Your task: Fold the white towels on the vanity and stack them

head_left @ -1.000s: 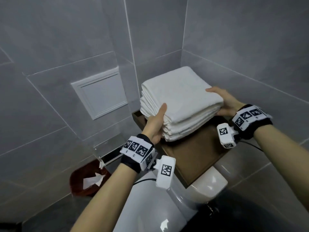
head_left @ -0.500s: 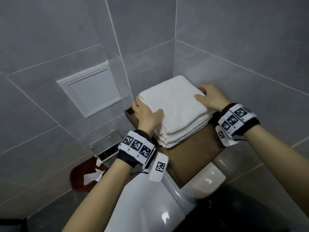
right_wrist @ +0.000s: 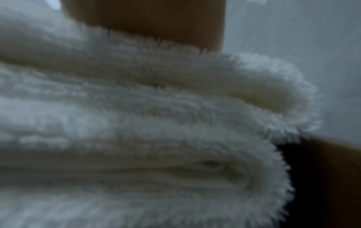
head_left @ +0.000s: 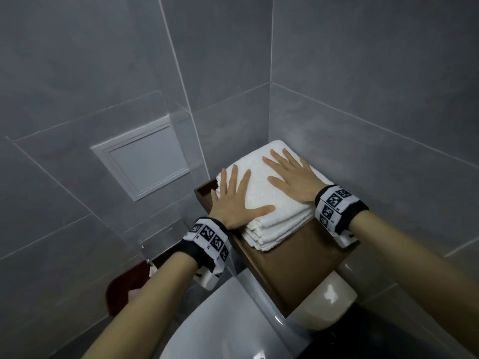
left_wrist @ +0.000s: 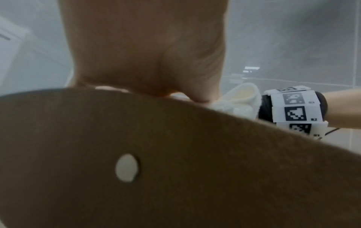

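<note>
Grey tiled walls, perhaps glossy

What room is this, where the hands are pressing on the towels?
Most likely a bathroom: grey tiled walls, a white toilet below, and a stack of folded white towels on a brown wooden shelf above it.

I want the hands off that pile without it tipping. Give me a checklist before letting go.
1. Left hand flat on the towels: ok.
2. Right hand flat on top: ok.
3. Pile sits on the wooden shelf: ok.
4. Front edges of the layers line up: not ok, slightly stepped.
5. Back of the pile against the wall: cannot tell.
6. Neither hand has a grip on cloth: ok.
</note>
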`<state>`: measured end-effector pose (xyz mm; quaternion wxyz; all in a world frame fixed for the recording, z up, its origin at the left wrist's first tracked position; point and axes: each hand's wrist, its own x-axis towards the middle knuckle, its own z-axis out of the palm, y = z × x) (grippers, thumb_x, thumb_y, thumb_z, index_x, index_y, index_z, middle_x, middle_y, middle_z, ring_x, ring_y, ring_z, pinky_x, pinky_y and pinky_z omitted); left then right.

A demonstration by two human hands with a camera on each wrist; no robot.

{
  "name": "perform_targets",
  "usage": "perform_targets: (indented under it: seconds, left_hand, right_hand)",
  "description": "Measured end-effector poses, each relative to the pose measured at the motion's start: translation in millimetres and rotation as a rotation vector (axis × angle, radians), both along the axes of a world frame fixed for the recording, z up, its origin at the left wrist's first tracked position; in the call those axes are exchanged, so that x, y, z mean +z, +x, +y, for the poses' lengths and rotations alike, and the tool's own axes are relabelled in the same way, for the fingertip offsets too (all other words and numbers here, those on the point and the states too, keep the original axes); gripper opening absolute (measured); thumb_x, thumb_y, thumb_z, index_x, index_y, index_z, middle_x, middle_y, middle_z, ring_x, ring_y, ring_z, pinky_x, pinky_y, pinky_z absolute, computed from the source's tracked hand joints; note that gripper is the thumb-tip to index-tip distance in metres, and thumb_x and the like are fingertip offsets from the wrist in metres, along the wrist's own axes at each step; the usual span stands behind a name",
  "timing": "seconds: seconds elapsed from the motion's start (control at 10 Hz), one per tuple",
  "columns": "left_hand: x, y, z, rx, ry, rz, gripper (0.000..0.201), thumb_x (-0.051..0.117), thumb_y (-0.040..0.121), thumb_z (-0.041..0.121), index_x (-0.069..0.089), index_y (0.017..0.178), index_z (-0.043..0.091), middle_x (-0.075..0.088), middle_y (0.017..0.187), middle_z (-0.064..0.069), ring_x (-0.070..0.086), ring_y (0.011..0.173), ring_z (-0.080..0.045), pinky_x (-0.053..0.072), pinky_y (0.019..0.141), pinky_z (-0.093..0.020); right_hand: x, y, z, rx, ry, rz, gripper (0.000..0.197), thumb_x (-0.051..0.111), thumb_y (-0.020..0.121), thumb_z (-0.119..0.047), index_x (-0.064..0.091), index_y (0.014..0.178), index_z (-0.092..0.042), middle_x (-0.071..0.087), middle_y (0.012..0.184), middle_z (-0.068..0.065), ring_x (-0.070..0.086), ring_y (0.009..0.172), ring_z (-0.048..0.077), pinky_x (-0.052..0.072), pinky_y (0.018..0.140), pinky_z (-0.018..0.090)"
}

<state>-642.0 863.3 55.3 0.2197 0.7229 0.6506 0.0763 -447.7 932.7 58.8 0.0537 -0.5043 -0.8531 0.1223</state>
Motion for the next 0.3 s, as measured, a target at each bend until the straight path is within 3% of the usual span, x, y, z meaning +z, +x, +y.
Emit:
perform_targets:
  seconds: [0.1,0.2,0.3]
  left_hand:
    - [11.4,-3.4,-3.3,-0.052,0.05,0.036,0.096,0.041,0.076,0.078,-0.002,0.15,0.034,-0.02,0.158,0.007,-0.024,0.144,-0.02,-0.007,0.115,-0.058]
    - [33.9,-18.9,-4.9,-0.055,0.344,-0.151,0.072,0.046,0.087,0.061,0.022,0.147,0.03,0.012,0.159,0.006,0.007,0.147,-0.019,0.01,0.119,-0.048]
    - [45.3,-41.6,-27.2,0.019,0.488,-0.624,0.044,0.056,0.085,0.051,0.043,0.127,0.05,0.047,0.134,0.027,0.045,0.125,0.004,0.037,0.101,-0.014]
  right_hand:
    - [24.0,1.2,-8.0,-0.07,-0.064,0.296,0.045,0.046,0.098,-0.029,0.041,0.141,-0.02,0.027,0.156,0.001,0.016,0.147,0.019,0.011,0.12,0.043]
    - [66.9,-4.1,-20.7,-0.131,0.031,0.735,0.019,0.056,0.091,-0.006,0.069,0.1,-0.015,0.071,0.109,0.006,0.063,0.111,0.021,0.045,0.1,0.033]
    - [125.8,-7.9,-59.2,-0.03,0.185,1.016,0.017,0.058,0.089,-0.021,0.07,0.088,-0.033,0.075,0.083,-0.008,0.07,0.085,0.005,0.052,0.081,0.019]
